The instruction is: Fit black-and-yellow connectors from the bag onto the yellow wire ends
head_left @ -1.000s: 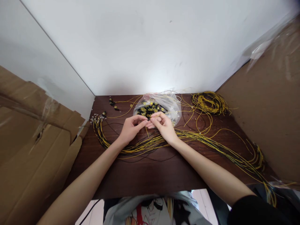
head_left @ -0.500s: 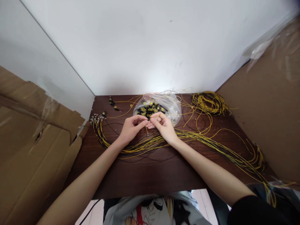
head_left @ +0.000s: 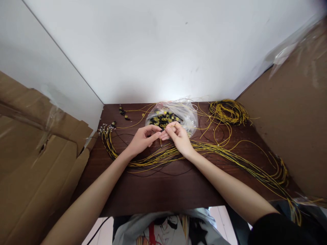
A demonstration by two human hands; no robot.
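Note:
My left hand [head_left: 142, 140] and my right hand [head_left: 177, 137] meet fingertip to fingertip over a dark wooden table [head_left: 158, 190]. Both are pinched on a small black connector [head_left: 162, 130] and the end of a thin yellow wire [head_left: 160, 141] that hangs below them. Just behind the fingers lies a clear plastic bag [head_left: 187, 117] filled with small black and yellow connectors. A long bundle of yellow and black wires [head_left: 230, 158] runs under my wrists across the table.
A coil of yellow wire [head_left: 228, 111] lies at the back right. Finished wire ends with connectors [head_left: 106, 128] gather at the left edge, with loose connectors [head_left: 123, 112] behind them. Cardboard [head_left: 38, 153] stands on the left, a brown board [head_left: 293, 112] on the right.
My hands have barely moved; the fingers have shifted slightly on the small connector and wire end.

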